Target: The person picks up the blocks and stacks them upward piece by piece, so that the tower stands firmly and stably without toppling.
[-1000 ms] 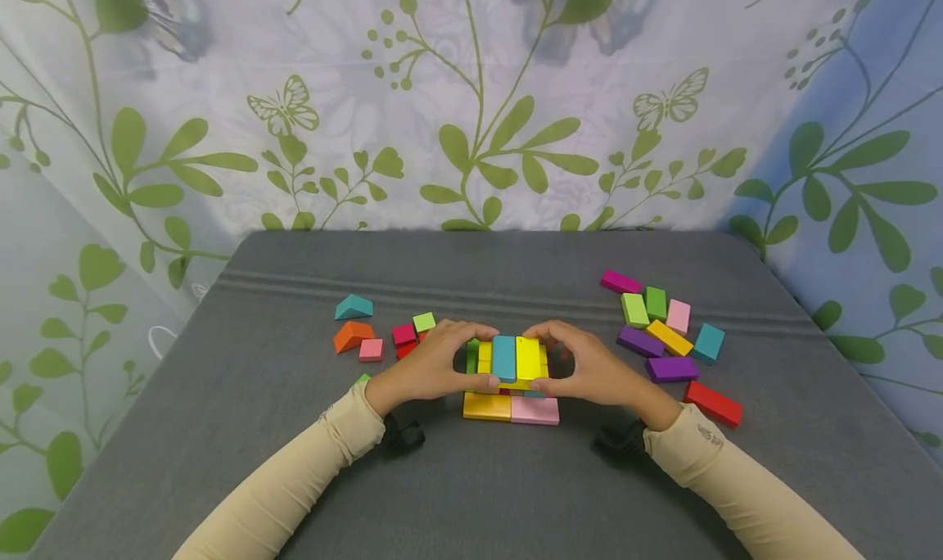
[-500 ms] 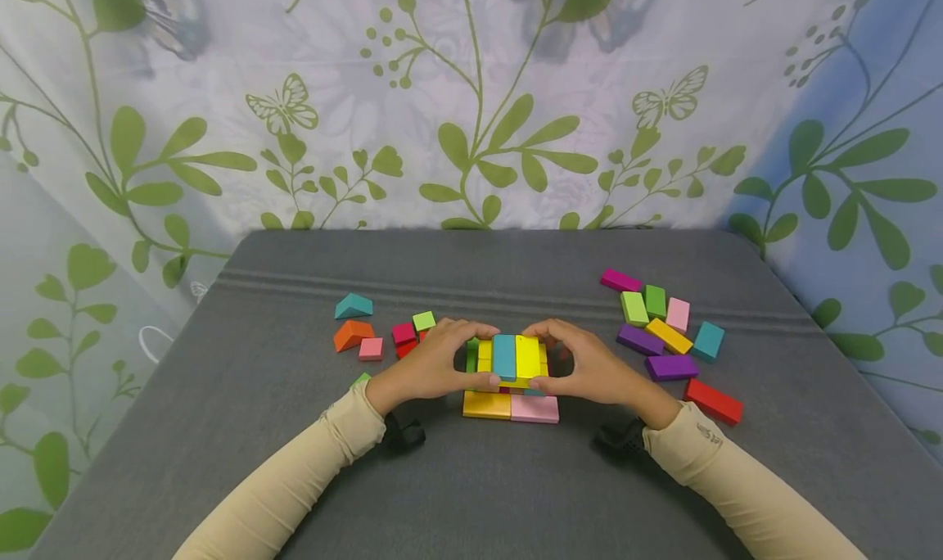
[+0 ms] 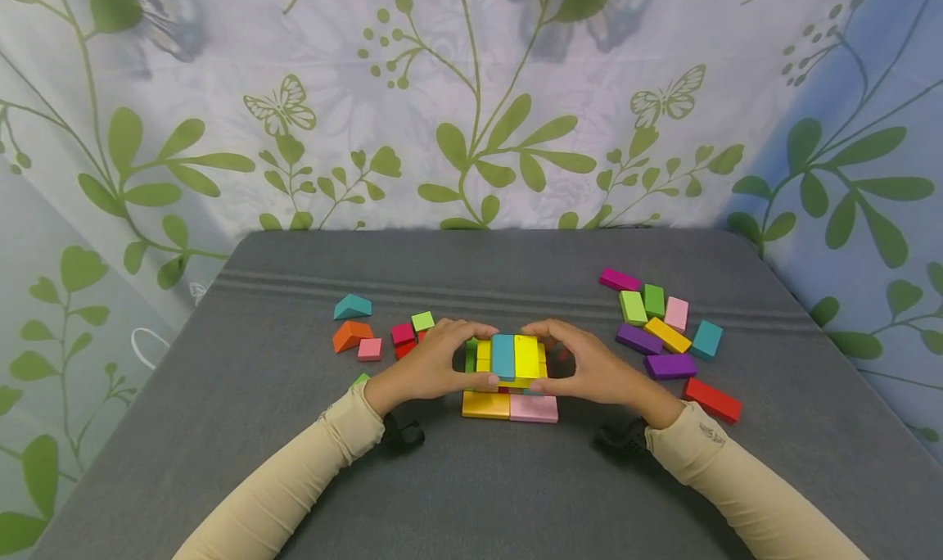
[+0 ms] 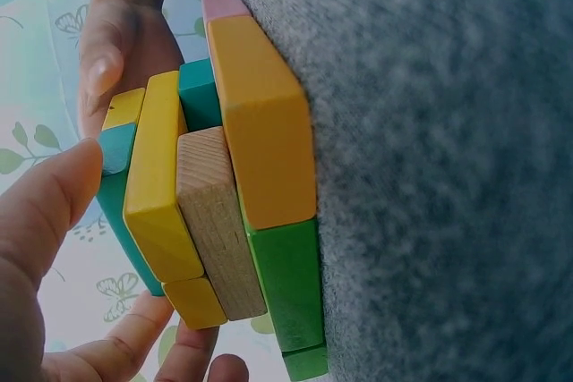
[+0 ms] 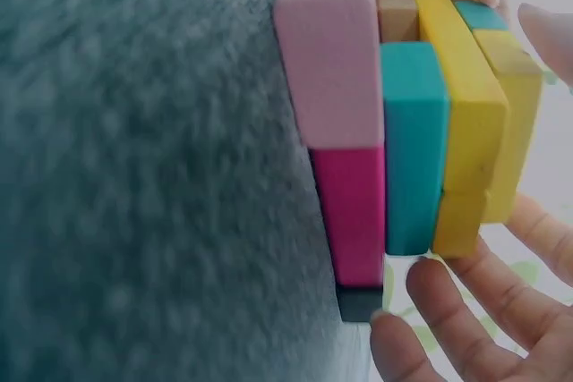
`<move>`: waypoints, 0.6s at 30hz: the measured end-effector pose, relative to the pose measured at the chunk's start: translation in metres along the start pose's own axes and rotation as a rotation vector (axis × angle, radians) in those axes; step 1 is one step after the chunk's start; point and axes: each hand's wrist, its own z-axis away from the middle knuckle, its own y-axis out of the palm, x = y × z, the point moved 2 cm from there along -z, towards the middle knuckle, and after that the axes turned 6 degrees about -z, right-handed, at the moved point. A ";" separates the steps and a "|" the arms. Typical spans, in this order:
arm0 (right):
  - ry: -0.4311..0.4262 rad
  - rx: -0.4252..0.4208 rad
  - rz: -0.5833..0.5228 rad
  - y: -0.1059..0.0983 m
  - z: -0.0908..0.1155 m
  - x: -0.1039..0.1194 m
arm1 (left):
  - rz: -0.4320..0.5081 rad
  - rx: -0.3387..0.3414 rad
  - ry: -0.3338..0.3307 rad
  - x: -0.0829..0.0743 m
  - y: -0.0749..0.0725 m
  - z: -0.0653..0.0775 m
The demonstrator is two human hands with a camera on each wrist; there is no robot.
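Observation:
Between both hands stands a layered stack of coloured wooden blocks. On its top lie a teal block (image 3: 503, 358) and a yellow block (image 3: 526, 357), side by side. My left hand (image 3: 435, 363) pinches the teal one, thumb at the near end and fingers behind. My right hand (image 3: 589, 365) holds the yellow one the same way. Long yellow blocks (image 4: 161, 185) lie beneath, over a plain wood block (image 4: 219, 221) and a lower teal block (image 5: 414, 149). The bottom layer shows an orange block (image 3: 485, 406), a pink block (image 3: 534, 408), a green block (image 4: 286, 284) and a magenta block (image 5: 349, 216).
Left of the stack lie a teal triangle (image 3: 353, 306), an orange arch-like block (image 3: 352, 336) and several small cubes. Several loose blocks lie to the right, among them a purple block (image 3: 670, 367) and a red block (image 3: 711, 400). The grey table (image 3: 471, 494) meets a patterned curtain behind.

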 end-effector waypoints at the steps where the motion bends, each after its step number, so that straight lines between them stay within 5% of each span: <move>1: 0.007 0.004 -0.003 -0.002 0.001 0.000 | 0.000 0.001 -0.001 0.000 0.000 0.000; 8: 0.072 -0.070 0.043 -0.032 0.020 -0.006 | -0.006 0.003 -0.015 -0.001 -0.001 0.000; 18: 0.111 -0.215 0.297 -0.083 0.058 -0.028 | -0.014 0.005 -0.020 0.000 0.000 0.000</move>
